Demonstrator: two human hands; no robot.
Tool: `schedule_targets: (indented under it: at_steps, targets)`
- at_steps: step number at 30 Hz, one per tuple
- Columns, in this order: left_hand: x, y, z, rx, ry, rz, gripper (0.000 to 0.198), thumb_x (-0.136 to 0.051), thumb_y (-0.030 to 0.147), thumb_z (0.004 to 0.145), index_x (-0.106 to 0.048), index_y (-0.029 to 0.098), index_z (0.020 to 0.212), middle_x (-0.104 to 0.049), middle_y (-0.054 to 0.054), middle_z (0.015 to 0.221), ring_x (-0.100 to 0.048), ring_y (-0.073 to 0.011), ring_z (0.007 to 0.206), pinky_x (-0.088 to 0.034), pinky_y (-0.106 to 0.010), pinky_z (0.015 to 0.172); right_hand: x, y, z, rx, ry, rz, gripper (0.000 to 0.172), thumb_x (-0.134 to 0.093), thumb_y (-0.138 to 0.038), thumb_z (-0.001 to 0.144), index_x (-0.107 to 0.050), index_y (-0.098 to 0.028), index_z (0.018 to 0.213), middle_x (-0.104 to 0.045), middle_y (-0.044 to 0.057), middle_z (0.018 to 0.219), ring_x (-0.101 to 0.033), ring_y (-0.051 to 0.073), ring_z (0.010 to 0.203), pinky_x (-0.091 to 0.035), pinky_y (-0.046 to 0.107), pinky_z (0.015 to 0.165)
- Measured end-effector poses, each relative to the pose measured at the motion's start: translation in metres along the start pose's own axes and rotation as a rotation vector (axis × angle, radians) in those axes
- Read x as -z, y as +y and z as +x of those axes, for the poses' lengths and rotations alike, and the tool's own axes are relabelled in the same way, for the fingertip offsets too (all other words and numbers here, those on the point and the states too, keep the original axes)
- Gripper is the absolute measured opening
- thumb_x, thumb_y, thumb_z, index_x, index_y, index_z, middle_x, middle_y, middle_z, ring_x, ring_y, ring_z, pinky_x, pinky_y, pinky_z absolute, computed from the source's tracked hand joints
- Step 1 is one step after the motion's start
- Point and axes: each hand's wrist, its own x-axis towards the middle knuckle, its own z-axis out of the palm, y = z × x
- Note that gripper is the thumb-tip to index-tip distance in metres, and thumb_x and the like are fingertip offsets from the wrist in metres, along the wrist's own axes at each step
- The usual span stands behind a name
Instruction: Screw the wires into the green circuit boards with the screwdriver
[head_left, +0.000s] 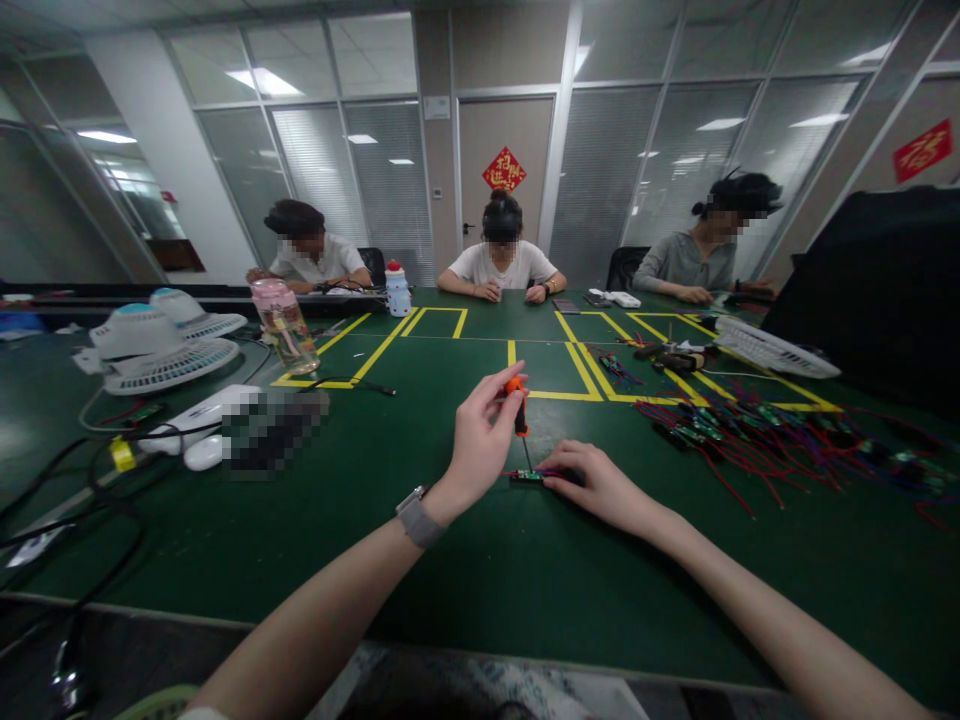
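My left hand (480, 440) is closed around a small screwdriver (517, 405) with an orange and black handle, held upright. Its thin tip points down onto a small green circuit board (527, 477) lying on the green table (450, 560). My right hand (592, 485) rests flat on the table and pins the right end of that board with its fingertips. A grey watch sits on my left wrist.
A heap of red and black wires with small boards (757, 430) spreads over the right side. Two white fans (165, 345), a pink bottle (285, 325), a white mouse (202, 452) and cables lie at left. Three people sit at the far edge.
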Motion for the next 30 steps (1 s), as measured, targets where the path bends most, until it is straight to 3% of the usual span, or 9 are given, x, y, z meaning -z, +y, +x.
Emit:
schedule_targets:
  at_steps: [4, 9, 14, 19, 25, 30]
  targets:
    - [0.0012, 0.0011, -0.0008, -0.072, 0.084, 0.178, 0.024, -0.062, 0.028, 0.086, -0.068, 0.023, 0.109, -0.056, -0.005, 0.101, -0.058, -0.0145, 0.093, -0.049, -0.025, 0.083, 0.0004, 0.0001, -0.0004, -0.006, -0.001, -0.002, 0.014, -0.061, -0.023, 0.087, -0.071, -0.020, 0.096, -0.066, 0.006, 0.093, -0.060, 0.021, 0.091, -0.044, 0.034, 0.084]
    - [0.0001, 0.0001, -0.0013, 0.017, -0.003, -0.030, 0.034, -0.044, 0.026, 0.095, -0.055, 0.022, 0.127, -0.060, -0.008, 0.114, -0.062, -0.0142, 0.093, -0.052, -0.027, 0.081, -0.0006, 0.0026, -0.0001, 0.008, 0.001, 0.007, 0.014, -0.060, -0.023, 0.088, -0.071, -0.020, 0.096, -0.066, 0.006, 0.093, -0.060, 0.021, 0.091, -0.044, 0.034, 0.085]
    - [0.0007, 0.0007, -0.0013, -0.053, 0.068, 0.141, 0.026, -0.061, 0.028, 0.086, -0.066, 0.022, 0.111, -0.058, -0.006, 0.103, -0.059, -0.0150, 0.094, -0.050, -0.026, 0.081, -0.0001, 0.0015, 0.0003, 0.000, -0.002, -0.001, 0.014, -0.060, -0.022, 0.087, -0.071, -0.019, 0.096, -0.066, 0.006, 0.093, -0.060, 0.021, 0.090, -0.044, 0.034, 0.084]
    - [0.0012, 0.0018, -0.0009, -0.028, 0.007, 0.022, 0.032, -0.045, 0.025, 0.095, -0.059, 0.024, 0.123, -0.057, -0.007, 0.117, -0.060, -0.0139, 0.101, -0.051, -0.026, 0.085, 0.0007, -0.0004, -0.0001, -0.011, -0.007, 0.006, 0.015, -0.061, -0.022, 0.087, -0.072, -0.020, 0.096, -0.066, 0.006, 0.093, -0.060, 0.021, 0.090, -0.044, 0.034, 0.084]
    - [0.0005, 0.0029, -0.0018, -0.075, 0.074, 0.153, 0.020, -0.062, 0.028, 0.086, -0.070, 0.023, 0.103, -0.056, -0.004, 0.097, -0.058, -0.0124, 0.088, -0.050, -0.021, 0.073, -0.0001, 0.0027, 0.0003, 0.014, 0.000, 0.004, 0.014, -0.061, -0.022, 0.087, -0.071, -0.019, 0.096, -0.066, 0.006, 0.092, -0.060, 0.020, 0.089, -0.045, 0.033, 0.082]
    - [0.0006, 0.0037, -0.0022, -0.046, 0.042, 0.073, 0.029, -0.044, 0.026, 0.096, -0.063, 0.023, 0.118, -0.059, -0.006, 0.109, -0.061, -0.0131, 0.093, -0.050, -0.025, 0.082, 0.0002, 0.0022, 0.0001, 0.024, 0.003, 0.009, 0.014, -0.060, -0.022, 0.087, -0.071, -0.019, 0.095, -0.066, 0.006, 0.091, -0.060, 0.020, 0.088, -0.045, 0.033, 0.082]
